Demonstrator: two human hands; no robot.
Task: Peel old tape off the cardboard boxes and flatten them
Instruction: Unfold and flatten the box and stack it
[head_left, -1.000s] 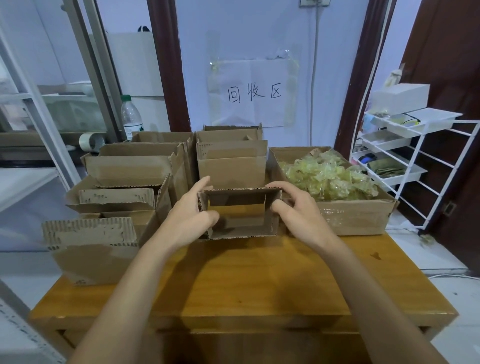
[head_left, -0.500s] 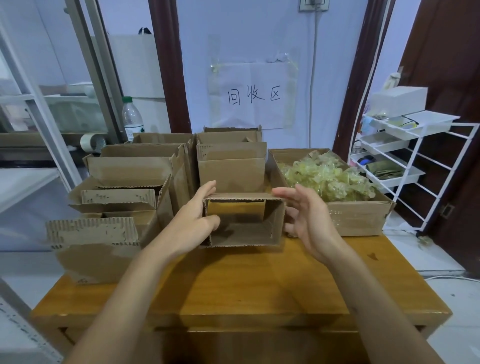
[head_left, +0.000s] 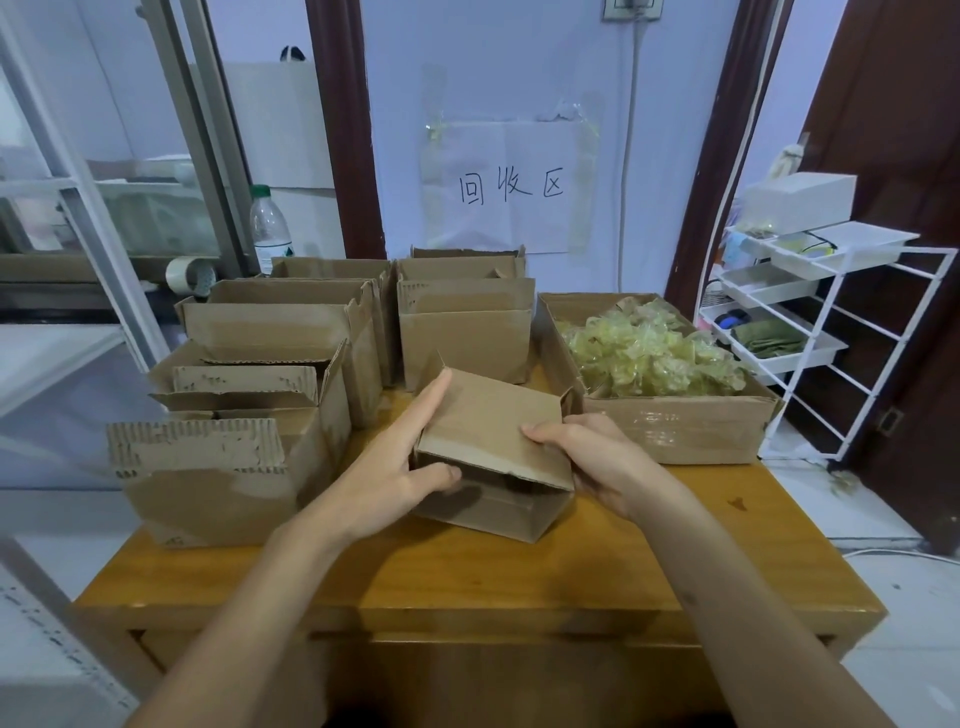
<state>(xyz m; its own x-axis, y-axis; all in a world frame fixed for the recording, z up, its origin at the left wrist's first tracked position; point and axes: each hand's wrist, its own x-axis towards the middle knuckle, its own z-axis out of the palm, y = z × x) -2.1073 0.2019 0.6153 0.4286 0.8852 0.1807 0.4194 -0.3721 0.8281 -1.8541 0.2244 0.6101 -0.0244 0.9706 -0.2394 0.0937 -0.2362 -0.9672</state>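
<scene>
Tabletop — hands hold box (tilted).

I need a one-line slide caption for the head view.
Left hand and right hand grip a small brown cardboard box over a wooden table.

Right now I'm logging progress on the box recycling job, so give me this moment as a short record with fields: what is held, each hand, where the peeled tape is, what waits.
held item: small cardboard box, tilted, open end toward the camera
left hand: left hand grips the box's left side, index finger along the top edge
right hand: right hand grips the right side, thumb on the top panel
peeled tape: yellowish wad in the wide box at right
waiting: open boxes at left and behind
surface: wooden table
</scene>
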